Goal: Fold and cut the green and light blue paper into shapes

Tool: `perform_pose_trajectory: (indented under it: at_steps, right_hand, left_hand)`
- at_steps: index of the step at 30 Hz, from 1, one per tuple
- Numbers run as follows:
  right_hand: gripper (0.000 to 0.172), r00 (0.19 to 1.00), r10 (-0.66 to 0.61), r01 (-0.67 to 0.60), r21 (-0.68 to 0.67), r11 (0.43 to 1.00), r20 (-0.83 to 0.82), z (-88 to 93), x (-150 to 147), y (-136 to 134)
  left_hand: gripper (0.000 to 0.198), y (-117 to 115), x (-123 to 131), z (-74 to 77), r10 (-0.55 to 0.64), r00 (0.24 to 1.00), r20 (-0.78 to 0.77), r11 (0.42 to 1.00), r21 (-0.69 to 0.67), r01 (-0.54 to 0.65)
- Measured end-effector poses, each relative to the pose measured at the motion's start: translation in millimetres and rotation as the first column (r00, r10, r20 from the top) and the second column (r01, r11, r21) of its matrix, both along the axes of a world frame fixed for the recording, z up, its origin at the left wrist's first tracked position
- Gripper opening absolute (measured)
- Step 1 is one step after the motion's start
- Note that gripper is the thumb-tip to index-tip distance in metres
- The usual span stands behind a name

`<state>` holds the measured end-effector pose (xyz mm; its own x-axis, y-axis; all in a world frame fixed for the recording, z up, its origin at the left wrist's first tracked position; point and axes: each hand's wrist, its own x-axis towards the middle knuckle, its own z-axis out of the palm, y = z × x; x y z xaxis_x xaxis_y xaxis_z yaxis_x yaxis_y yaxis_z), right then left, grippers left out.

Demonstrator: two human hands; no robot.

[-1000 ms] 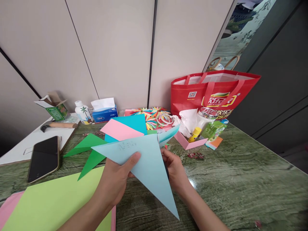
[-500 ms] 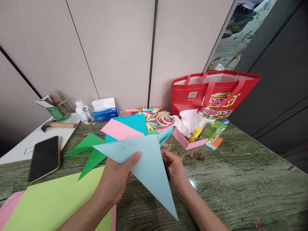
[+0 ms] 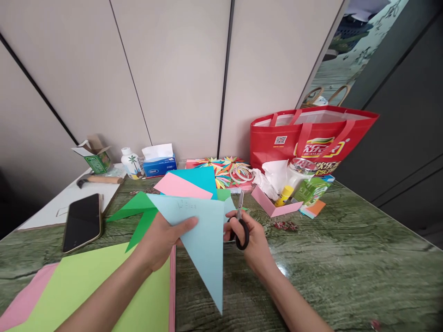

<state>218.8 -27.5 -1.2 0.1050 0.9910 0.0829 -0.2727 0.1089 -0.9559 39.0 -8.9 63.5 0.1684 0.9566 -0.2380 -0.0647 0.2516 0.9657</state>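
Observation:
A light blue paper triangle (image 3: 204, 235) with faint pencil marks near its top edge is pinched in my left hand (image 3: 162, 237), thumb on the front face. My right hand (image 3: 254, 235) has its fingers through the black handles of the scissors (image 3: 243, 234), whose blades point up and away beside the paper's right edge. A smaller light blue piece (image 3: 229, 205) shows behind that edge, by my right fingertips; whether it is still joined is hidden. Green folded paper (image 3: 140, 212) lies beyond my left wrist.
Lime green sheets (image 3: 100, 286) lie at front left, near a phone (image 3: 83, 222) and a hammer (image 3: 104, 179). Along the back are a tissue box (image 3: 159, 167), colourful paper stars (image 3: 223, 177), a pink tray (image 3: 273, 211) with a glue stick (image 3: 284, 196), and a red bag (image 3: 273, 154).
The scissors have come away from the paper's right edge and now show fully, blades upward. The blue triangle has turned so its right edge hangs nearly vertical.

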Motion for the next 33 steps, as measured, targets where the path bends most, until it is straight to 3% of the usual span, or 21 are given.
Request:
perform_pose_trajectory:
  at_steps: [3,7,15,20,27,33]
  right_hand:
    - [0.038,1.0,-0.001,0.0,-0.03,1.0,-0.02,-3.4,-3,-1]
    - [0.041,0.995,0.018,-0.01,-0.089,0.996,0.094,-6.3,-9,-3]
    - [0.037,0.977,0.104,-0.088,-0.092,0.992,0.186,6.6,-16,-4]
    - [0.037,0.987,0.07,-0.051,-0.129,0.99,0.147,-6.5,-19,-2]
    - [0.034,0.975,0.139,-0.115,-0.141,0.983,0.175,-22.7,-13,-2]
    - [0.033,0.964,0.178,-0.146,-0.171,0.974,0.196,-24.0,-10,-2]
  left_hand:
    - [0.045,-4,-10,-5.1,-0.07,0.997,-0.018,0.997,-0.039,0.069]
    - [0.036,-9,-17,-14.6,-0.134,0.991,-0.006,0.989,-0.069,0.133]
    - [0.046,5,-29,-40.5,0.034,0.997,0.075,0.999,0.023,-0.036]
    - [0.046,6,-26,-56.7,0.071,0.991,0.11,0.997,0.007,-0.072]
    - [0.034,16,-34,-63.8,0.058,0.995,0.084,0.997,0.055,-0.063]
    - [0.044,21,-42,-65.2,0.098,0.99,0.098,0.994,0.029,-0.101]
